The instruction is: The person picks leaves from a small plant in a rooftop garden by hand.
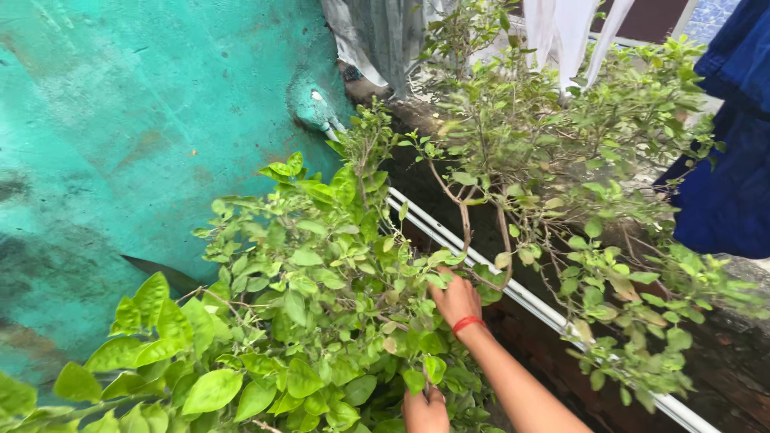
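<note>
Your right hand (455,298) pinches a thin, springy woody stem (489,282) of the leafy green shrub (321,305); your left hand (425,410) grips lower foliage; hold near the firmer base

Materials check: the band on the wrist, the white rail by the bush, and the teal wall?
Red wrist band: looks like thread or thin cord, matte; too small to be sure. White rail: straight, smooth and slightly glossy, probably plastic pipe or painted metal. Teal wall: painted plaster or cement, matte, with stains, patchy wear and small pits. The right hand reaches into the leafy bush.
</note>
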